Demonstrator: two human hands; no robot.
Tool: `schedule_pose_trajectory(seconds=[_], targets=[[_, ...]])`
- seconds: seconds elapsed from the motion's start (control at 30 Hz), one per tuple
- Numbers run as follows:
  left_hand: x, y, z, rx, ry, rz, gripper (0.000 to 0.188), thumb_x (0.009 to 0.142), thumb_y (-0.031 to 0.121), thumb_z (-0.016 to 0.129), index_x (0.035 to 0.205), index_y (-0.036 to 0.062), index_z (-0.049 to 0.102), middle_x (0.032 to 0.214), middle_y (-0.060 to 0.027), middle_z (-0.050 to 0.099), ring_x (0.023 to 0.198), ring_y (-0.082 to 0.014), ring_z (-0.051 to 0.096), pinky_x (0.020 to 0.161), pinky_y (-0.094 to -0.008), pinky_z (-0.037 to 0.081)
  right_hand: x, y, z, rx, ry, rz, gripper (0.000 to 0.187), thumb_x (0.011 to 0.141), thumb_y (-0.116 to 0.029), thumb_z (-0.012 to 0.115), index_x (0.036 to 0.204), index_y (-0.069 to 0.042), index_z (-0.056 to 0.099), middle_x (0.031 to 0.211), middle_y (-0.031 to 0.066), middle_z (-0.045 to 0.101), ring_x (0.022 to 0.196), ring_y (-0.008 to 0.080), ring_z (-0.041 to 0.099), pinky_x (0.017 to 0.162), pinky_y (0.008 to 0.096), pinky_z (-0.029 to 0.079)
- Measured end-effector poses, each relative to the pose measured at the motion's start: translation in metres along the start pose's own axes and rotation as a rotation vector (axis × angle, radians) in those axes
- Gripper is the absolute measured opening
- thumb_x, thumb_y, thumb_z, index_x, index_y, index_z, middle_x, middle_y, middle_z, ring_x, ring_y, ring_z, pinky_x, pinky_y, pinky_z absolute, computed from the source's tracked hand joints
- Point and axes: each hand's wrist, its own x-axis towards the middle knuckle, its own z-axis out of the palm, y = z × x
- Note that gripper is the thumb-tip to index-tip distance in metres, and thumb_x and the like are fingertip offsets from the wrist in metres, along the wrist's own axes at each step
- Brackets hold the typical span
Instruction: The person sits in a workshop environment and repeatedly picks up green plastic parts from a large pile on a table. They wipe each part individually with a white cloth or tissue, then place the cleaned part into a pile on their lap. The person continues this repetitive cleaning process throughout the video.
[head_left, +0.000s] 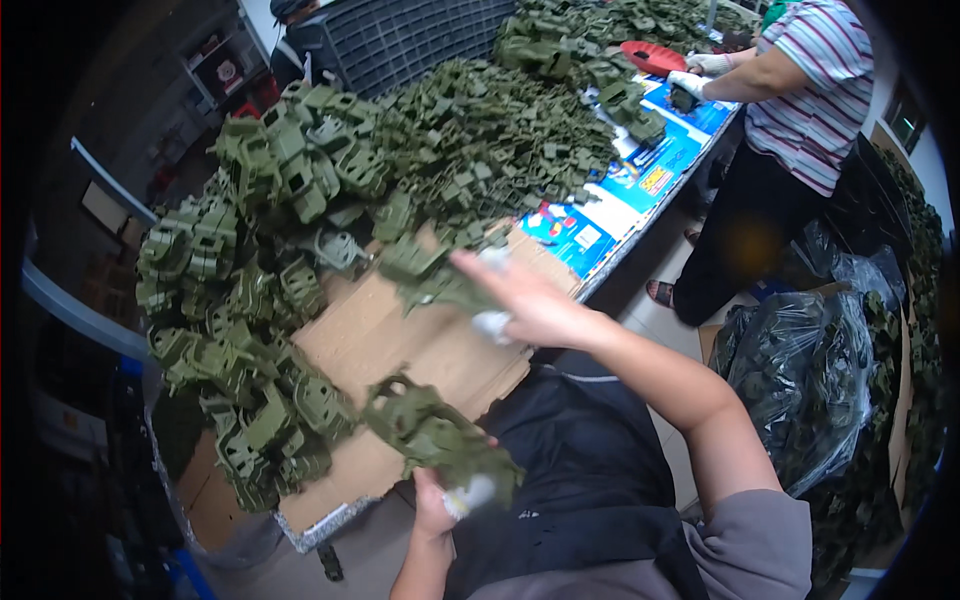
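Observation:
My left hand (436,508), low in the view near my apron, grips an olive-green moulded plastic part (425,420); motion smears its near end. White coverings show on some fingertips. Over the cardboard, my right hand (525,295) reaches left with fingers and thumb spread, white on its thumb tip. Another green plastic part (425,280) lies at its fingers by the edge of the heap; blur hides whether they touch. Under both hands is a flat brown cardboard sheet (400,340) on the table.
Large green parts (300,160) are heaped along the left, smaller green pieces (500,130) beyond. Blue printed sheeting (640,190) covers the table's right side. A person in a striped shirt (810,90) works at far right near a red tray (654,58). Clear plastic bags (800,370) stand at right.

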Motion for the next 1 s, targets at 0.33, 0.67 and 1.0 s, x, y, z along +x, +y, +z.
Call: schedule_pose_trajectory(seconds=[0.33,0.67,1.0], targets=[[0.020,-0.018,-0.019,-0.163,-0.173,-0.261,0.089,0.071,0.049,0.069,0.134,0.0067,0.023,0.119,-0.0210,0.042,0.096,-0.0360,0.058,0.080,-0.0537,0.050,0.048,0.109,0.019,-0.384,0.204,0.002,0.020,0.080,-0.015,0.049,0.099,-0.012,0.056,0.091,0.0148,0.050,0.091,0.0311,0.049,0.076,0.0417,0.043],[0.032,-0.030,-0.001,-0.017,0.013,-0.207,0.042,0.089,0.027,0.052,0.117,-0.0033,0.045,0.099,-0.0217,0.059,0.090,-0.0305,0.062,0.081,-0.0407,0.052,0.014,0.088,0.031,-0.397,0.339,0.010,0.027,0.075,-0.018,0.061,0.096,-0.006,0.048,0.089,0.0150,0.049,0.083,0.0321,0.050,0.072,0.0424,0.043],[0.030,-0.047,-0.011,-0.023,0.044,-0.391,0.045,0.092,0.038,0.041,0.116,-0.0001,0.047,0.098,-0.0167,0.059,0.076,-0.0284,0.064,0.060,-0.0395,0.057,-0.058,0.059,0.022,-0.346,0.277,0.070,0.028,0.078,-0.013,0.051,0.105,-0.003,0.048,0.093,0.0182,0.051,0.090,0.0326,0.054,0.078,0.0401,0.046]])
